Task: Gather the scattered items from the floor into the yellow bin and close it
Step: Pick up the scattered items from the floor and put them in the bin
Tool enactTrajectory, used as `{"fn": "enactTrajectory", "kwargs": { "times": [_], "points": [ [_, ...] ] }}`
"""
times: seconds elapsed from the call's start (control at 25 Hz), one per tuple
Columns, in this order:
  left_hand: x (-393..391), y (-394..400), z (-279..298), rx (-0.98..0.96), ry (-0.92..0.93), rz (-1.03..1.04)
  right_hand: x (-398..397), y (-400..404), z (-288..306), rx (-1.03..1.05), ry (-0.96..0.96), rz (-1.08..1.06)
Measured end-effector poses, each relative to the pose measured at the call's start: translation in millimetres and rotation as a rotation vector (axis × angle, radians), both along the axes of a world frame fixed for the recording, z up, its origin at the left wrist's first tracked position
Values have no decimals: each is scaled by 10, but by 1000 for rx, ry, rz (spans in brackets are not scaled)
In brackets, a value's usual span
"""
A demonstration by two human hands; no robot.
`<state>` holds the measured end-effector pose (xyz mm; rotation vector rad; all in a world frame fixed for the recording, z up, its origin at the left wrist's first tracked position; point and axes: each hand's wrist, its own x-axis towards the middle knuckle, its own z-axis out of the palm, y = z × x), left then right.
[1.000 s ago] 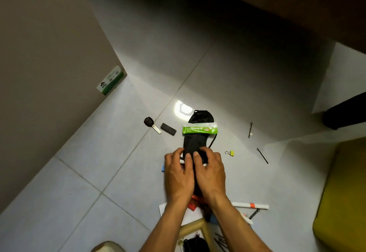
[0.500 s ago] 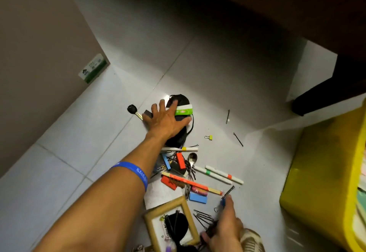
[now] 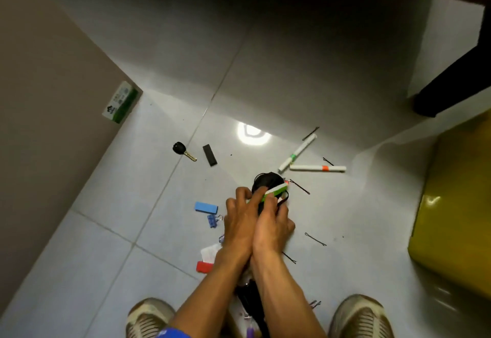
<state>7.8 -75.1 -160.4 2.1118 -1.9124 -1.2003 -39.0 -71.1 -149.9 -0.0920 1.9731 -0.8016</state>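
Note:
My left hand (image 3: 239,221) and my right hand (image 3: 275,222) are pressed side by side at the centre of the floor. Together they clasp a black pouch (image 3: 267,181) with a green-and-white packet (image 3: 277,191) lying across it. More dark items hang under my wrists, mostly hidden. The yellow bin (image 3: 457,210) stands at the right edge, apart from both hands; its opening is out of view. Scattered on the tiles are a black-headed key (image 3: 183,150), a black block (image 3: 210,155), two white markers (image 3: 317,168), a blue block (image 3: 206,207) and a red block (image 3: 204,266).
A blue binder clip (image 3: 212,221), white paper (image 3: 211,251) and several hairpins (image 3: 314,239) lie around my hands. My shoes (image 3: 361,316) sit at the bottom. A brown panel with a green sticker (image 3: 121,105) lines the left; a dark furniture leg (image 3: 451,85) stands at the upper right.
My left hand was stretched out alone over the pouch; now both hands are closed together on it, closer to my feet. The view has swung, and the bin shows less.

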Motion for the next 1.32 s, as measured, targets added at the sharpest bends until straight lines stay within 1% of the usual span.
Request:
{"fn": "enactTrajectory", "kwargs": {
  "times": [0.08, 0.16, 0.24, 0.4, 0.52, 0.68, 0.84, 0.92, 1.04, 1.12, 1.2, 1.28, 1.32],
  "points": [
    [14, -21, 15, 8, 115, 81, -36, 15, -10, -61, -63, 12],
    [-28, -34, 43, 28, 218, 172, -131, 31, 4, -163, -202, -51],
    [-62, -20, 80, 53, 280, 234, -157, 35, 4, -203, -262, -103],
    [-181, 43, 452, 1, 307, 218, -258, 116, 337, -275, -302, -138],
    [-285, 41, 900, -51, 283, 172, -374, 136, 774, -321, -312, -141],
    [-604, 14, 1562, -145, 304, 104, -712, 165, 1413, -411, -272, -130],
    [-1322, 72, 2257, -223, 395, -19, -1407, 268, 2040, -540, -213, -244],
    [-1720, 105, 2485, -229, 421, -98, -1796, 317, 2248, -584, -171, -308],
    [-2451, 213, 2783, -169, 491, -193, -2490, 455, 2574, -623, -105, -420],
    [-2903, 248, 2921, -67, 625, -184, -2958, 540, 2756, -610, -46, -454],
    [-3205, 242, 3005, 64, 756, -121, -3370, 608, 2891, -571, 1, -456],
    [-3257, 217, 2991, 120, 755, -90, -3626, 641, 2947, -497, 89, -443],
    [-3176, 215, 2977, 113, 731, -82, -3667, 630, 2946, -458, 153, -437]
  ]
}}
